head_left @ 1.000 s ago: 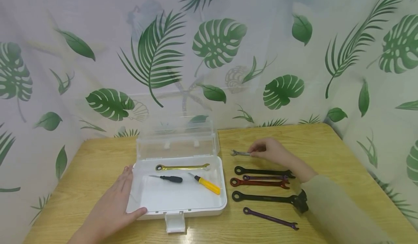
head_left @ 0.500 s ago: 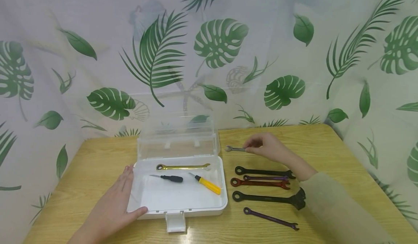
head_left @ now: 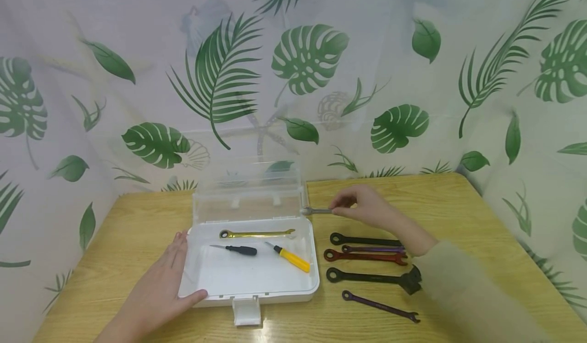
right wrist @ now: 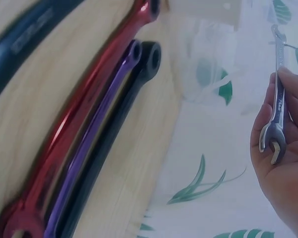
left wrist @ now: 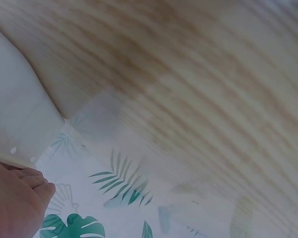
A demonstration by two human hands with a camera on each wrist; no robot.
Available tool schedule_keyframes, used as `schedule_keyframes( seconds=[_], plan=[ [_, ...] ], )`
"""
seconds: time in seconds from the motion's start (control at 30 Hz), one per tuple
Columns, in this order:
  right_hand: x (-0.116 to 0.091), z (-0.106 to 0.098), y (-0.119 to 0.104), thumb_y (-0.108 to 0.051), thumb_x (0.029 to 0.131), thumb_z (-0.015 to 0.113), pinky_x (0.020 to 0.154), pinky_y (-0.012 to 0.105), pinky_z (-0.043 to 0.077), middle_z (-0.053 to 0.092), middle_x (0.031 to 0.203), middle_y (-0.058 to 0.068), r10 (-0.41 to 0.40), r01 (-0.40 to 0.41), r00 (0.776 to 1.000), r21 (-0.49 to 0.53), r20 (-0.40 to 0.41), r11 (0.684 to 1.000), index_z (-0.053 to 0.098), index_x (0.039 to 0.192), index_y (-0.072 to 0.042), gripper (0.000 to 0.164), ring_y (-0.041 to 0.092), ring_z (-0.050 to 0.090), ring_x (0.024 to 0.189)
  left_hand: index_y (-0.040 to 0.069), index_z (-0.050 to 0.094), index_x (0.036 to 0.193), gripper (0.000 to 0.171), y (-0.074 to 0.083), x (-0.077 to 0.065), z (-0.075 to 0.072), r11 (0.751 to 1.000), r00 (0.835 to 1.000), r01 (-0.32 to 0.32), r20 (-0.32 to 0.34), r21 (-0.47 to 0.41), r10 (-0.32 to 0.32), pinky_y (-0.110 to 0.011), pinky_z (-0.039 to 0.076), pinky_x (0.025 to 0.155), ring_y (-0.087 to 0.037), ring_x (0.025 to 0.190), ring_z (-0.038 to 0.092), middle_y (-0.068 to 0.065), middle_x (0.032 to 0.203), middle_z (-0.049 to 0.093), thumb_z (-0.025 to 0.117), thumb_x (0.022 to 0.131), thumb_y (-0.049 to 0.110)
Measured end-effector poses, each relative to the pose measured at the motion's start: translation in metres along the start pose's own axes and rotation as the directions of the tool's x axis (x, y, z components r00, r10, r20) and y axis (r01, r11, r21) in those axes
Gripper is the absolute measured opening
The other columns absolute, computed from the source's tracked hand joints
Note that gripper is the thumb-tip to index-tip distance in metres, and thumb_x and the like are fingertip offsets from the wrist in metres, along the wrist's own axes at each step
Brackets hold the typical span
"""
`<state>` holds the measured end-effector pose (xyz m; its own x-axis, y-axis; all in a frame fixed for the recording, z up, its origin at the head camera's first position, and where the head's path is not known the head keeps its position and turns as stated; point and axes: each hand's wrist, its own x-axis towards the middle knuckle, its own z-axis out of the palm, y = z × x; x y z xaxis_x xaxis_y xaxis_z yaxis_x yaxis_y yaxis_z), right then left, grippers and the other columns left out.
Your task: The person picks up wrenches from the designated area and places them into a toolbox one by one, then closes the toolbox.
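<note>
My right hand (head_left: 364,208) pinches a small silver open-end wrench (head_left: 316,211) between thumb and fingers, level with the hinge side of a white plastic box. In the right wrist view the wrench (right wrist: 278,99) shows an open jaw at each end. My left hand (head_left: 158,282) lies along the left side of the white box (head_left: 257,299), fingers straight, thumb on its front rim. Inside the box lie a gold ratchet wrench (head_left: 257,234), a small black-handled screwdriver-like tool (head_left: 242,251) and a yellow-handled tool (head_left: 294,260). The left wrist view shows part of my left hand (left wrist: 20,203).
The box's clear lid (head_left: 249,206) stands open at the back; its latch (head_left: 246,311) hangs in front. Right of the box lie a black wrench (head_left: 362,239), purple wrench (head_left: 371,249), red wrench (head_left: 367,257), large black wrench (head_left: 367,277) and angled purple wrench (head_left: 380,306).
My right hand has carried the silver wrench leftward, from over the table to the back right corner of the box. The left hand has stayed on the box.
</note>
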<state>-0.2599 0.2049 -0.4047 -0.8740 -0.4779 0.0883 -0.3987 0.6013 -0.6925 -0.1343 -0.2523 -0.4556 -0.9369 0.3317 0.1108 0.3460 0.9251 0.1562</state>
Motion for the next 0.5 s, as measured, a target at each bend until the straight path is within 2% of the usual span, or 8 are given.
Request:
schedule_keyframes(
  seconds=[0.2,0.5],
  plan=[
    [0.005,0.005,-0.013,-0.007,0.097,0.076,0.081,0.030,0.060,0.080,0.097,0.008,-0.031,0.031,0.999,0.002,-0.008,1.000,0.080,0.102,-0.003,0.008,0.013,0.070,0.088,-0.015,0.025,0.161,0.122,0.000,0.000,0.000,1.000,1.000,0.000,0.002,0.003,0.000,-0.061,0.038,0.124,-0.048,0.157,0.033,-0.030,0.172,0.027,0.071,0.089,0.071],
    [0.016,0.016,-0.032,-0.007,0.096,0.076,0.078,0.022,0.058,0.081,0.099,0.009,-0.074,0.074,0.997,0.006,-0.002,0.997,0.080,0.102,-0.003,0.008,0.013,0.069,0.088,-0.015,0.025,0.161,0.122,0.000,0.000,0.000,1.000,1.000,-0.004,0.001,-0.003,0.004,-0.063,0.039,0.123,-0.048,0.157,0.033,-0.030,0.172,0.027,0.071,0.088,0.071]
  ],
)
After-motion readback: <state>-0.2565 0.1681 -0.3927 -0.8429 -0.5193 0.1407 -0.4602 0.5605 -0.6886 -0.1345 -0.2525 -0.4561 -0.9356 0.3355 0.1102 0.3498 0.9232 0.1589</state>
